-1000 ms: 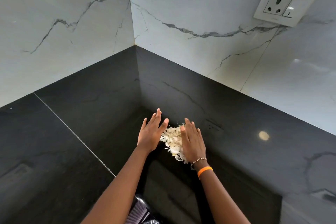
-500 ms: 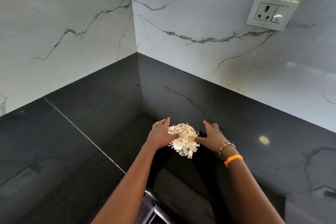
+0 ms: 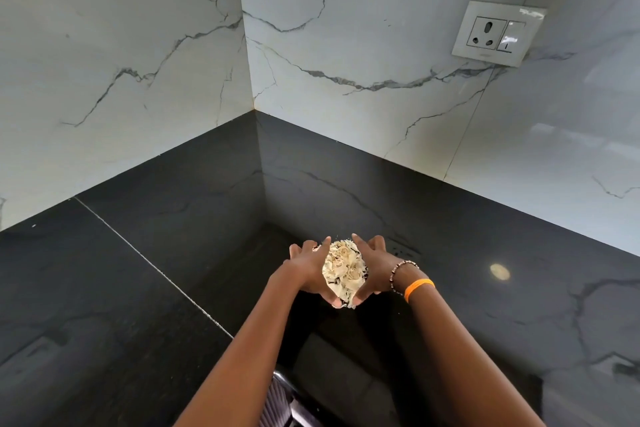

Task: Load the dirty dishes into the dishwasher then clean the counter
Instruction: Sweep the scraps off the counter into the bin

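A pale, cream-coloured pile of food scraps (image 3: 344, 269) is bunched into a clump over the black counter (image 3: 156, 288), near the corner. My left hand (image 3: 306, 270) cups its left side with curled fingers and thumb underneath. My right hand (image 3: 374, 267), with a bead bracelet and an orange band at the wrist, cups its right side the same way. Both hands press the clump between them. Whether it rests on the counter or is just lifted I cannot tell.
White marble-patterned walls meet in a corner (image 3: 254, 107) behind the counter. A wall socket with a switch (image 3: 497, 33) sits on the right wall. A thin seam (image 3: 145, 260) crosses the counter at the left. A ribbed metal object (image 3: 277, 402) shows at the bottom edge.
The hands went from flat, sweeping the scraps together, to cupping them from both sides. The loose pile is now a tight clump between my palms.
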`<act>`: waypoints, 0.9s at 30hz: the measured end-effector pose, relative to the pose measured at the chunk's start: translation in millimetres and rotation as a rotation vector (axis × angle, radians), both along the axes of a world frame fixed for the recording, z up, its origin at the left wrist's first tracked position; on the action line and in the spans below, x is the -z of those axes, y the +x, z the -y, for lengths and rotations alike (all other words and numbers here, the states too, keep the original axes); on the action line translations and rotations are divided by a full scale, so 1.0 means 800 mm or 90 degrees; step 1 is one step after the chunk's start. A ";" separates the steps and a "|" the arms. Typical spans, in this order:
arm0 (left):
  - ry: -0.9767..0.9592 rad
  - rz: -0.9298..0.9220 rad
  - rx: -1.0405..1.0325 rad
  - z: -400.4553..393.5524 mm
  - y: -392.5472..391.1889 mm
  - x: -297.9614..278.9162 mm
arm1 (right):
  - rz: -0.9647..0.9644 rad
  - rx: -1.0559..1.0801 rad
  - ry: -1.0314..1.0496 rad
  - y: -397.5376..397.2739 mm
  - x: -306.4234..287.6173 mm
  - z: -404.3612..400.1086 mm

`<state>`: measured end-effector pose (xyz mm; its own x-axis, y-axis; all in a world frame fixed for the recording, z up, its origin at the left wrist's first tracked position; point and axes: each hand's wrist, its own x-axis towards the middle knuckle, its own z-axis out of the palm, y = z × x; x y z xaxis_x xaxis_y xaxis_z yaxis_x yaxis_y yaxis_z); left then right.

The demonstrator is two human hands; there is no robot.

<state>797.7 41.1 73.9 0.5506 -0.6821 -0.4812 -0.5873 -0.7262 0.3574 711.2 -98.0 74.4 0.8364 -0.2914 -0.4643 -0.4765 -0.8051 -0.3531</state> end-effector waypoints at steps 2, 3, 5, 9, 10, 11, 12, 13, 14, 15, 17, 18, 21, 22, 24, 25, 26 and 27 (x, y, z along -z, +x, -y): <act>0.000 0.002 0.001 0.003 -0.005 0.006 | 0.003 -0.011 -0.003 0.006 0.004 -0.004; -0.001 0.011 0.001 0.005 -0.008 0.009 | 0.009 -0.016 -0.010 0.009 0.006 -0.005; -0.010 0.036 -0.014 0.008 -0.012 0.012 | 0.019 -0.008 -0.011 0.015 0.007 -0.007; -0.058 0.047 -0.061 0.015 -0.012 0.013 | 0.034 0.011 0.002 0.020 0.010 -0.009; -0.067 0.052 -0.061 0.017 -0.012 0.011 | 0.041 0.016 -0.001 0.019 0.011 -0.009; -0.072 0.060 -0.054 0.018 -0.011 0.011 | 0.049 0.020 -0.003 0.019 0.012 -0.009; -0.081 0.071 -0.045 0.019 -0.010 0.010 | 0.057 0.021 -0.007 0.019 0.014 -0.009; -0.092 0.074 -0.045 0.020 -0.010 0.009 | 0.064 0.022 -0.009 0.019 0.015 -0.009; -0.106 0.072 -0.057 0.020 -0.010 0.010 | 0.070 0.023 -0.012 0.019 0.015 -0.010; -0.124 0.073 -0.073 0.020 -0.009 0.011 | 0.075 0.023 -0.014 0.019 0.016 -0.010; -0.154 0.088 -0.093 0.021 -0.009 0.017 | 0.088 0.025 -0.022 0.017 0.018 -0.012; -0.168 0.093 -0.107 0.022 -0.010 0.020 | 0.097 0.028 -0.027 0.016 0.019 -0.013; -0.217 0.096 -0.155 0.024 -0.013 0.025 | 0.121 0.041 -0.031 0.015 0.019 -0.015; -0.230 0.102 -0.164 0.025 -0.014 0.025 | 0.127 0.044 -0.031 0.014 0.018 -0.015; -0.240 0.103 -0.178 0.026 -0.015 0.024 | 0.137 0.046 -0.031 0.013 0.016 -0.014; -0.241 0.097 -0.185 0.026 -0.016 0.022 | 0.140 0.044 -0.032 0.013 0.014 -0.013; -0.243 0.092 -0.190 0.027 -0.016 0.022 | 0.141 0.044 -0.034 0.013 0.013 -0.013; -0.246 0.084 -0.196 0.027 -0.016 0.021 | 0.141 0.046 -0.038 0.013 0.011 -0.012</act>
